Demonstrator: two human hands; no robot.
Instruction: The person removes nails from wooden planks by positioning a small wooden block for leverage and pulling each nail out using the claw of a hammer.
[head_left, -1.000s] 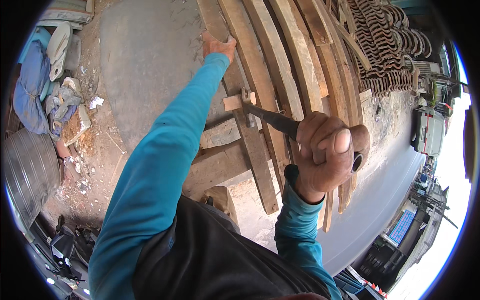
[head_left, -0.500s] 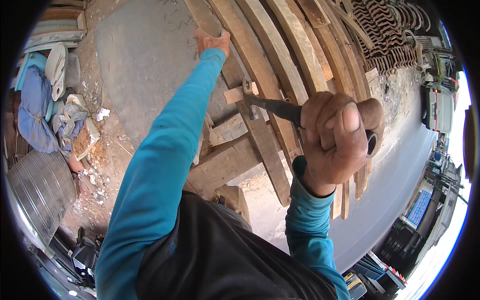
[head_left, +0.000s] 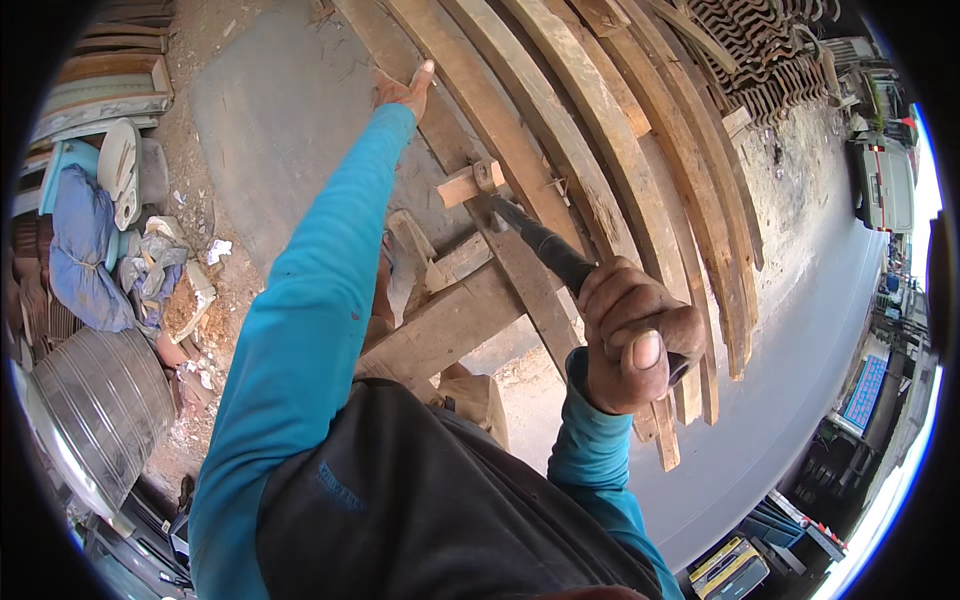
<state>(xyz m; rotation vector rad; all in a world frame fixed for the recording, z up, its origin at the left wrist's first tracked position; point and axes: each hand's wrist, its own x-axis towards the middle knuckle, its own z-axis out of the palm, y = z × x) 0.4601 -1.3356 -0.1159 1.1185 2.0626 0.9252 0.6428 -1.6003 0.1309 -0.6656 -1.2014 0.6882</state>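
My right hand (head_left: 640,335) is wrapped round the black handle of a claw hammer (head_left: 545,245), its thumb toward me. The hammer's metal head is down at a small light wood block (head_left: 466,186), which lies across a narrow wooden plank (head_left: 520,280). Whether the claw touches a nail there, I cannot tell. My left arm reaches far forward, and my left hand (head_left: 402,92) grips the same plank near its far part. The left thumb lies along the wood; the other fingers are partly hidden. Under the plank runs a thick wooden beam (head_left: 450,318).
Several long planks (head_left: 600,110) lie side by side to the right. Behind them are stacked roof tiles (head_left: 770,90). At left are a blue wrapped bundle (head_left: 88,250), rubble and a ribbed metal drum (head_left: 105,400). A vehicle (head_left: 885,185) stands on the road at far right.
My right hand and the hammer handle have swung down and to the left, while the hammer head stays at the wood block. My left thumb has straightened out along the plank.
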